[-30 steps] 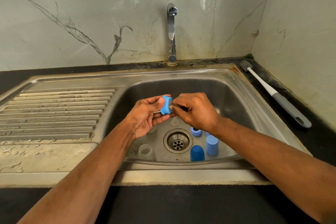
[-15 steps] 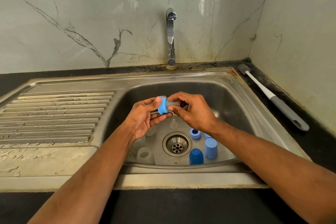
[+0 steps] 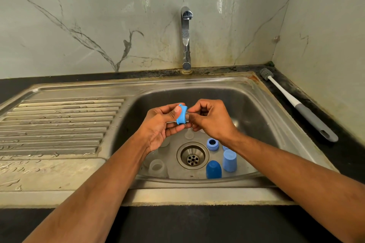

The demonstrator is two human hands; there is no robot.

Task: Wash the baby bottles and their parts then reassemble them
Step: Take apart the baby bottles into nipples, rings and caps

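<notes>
Over the steel sink (image 3: 256, 104) my left hand (image 3: 160, 124) grips a blue screw ring (image 3: 181, 114) between thumb and fingers. My right hand (image 3: 211, 118) pinches a clear teat sitting in that ring; the teat is mostly hidden by the fingers. On the sink floor stand a dark blue cap (image 3: 213, 169), a light blue cap (image 3: 229, 160), another blue ring (image 3: 212, 144), a clear teat (image 3: 189, 134) and a clear bottle (image 3: 158, 167). More clear bottles are partly hidden under my left wrist.
The tap (image 3: 186, 37) rises at the back over the basin, no water running. A wet ribbed drainboard (image 3: 59, 124) lies to the left. A bottle brush (image 3: 296, 104) with a grey handle lies on the dark counter at the right. The drain (image 3: 192, 156) sits mid-basin.
Both hands stay together over the basin. The fingers of my right hand have shifted on the teat in the blue ring. The camera has tilted up slightly.
</notes>
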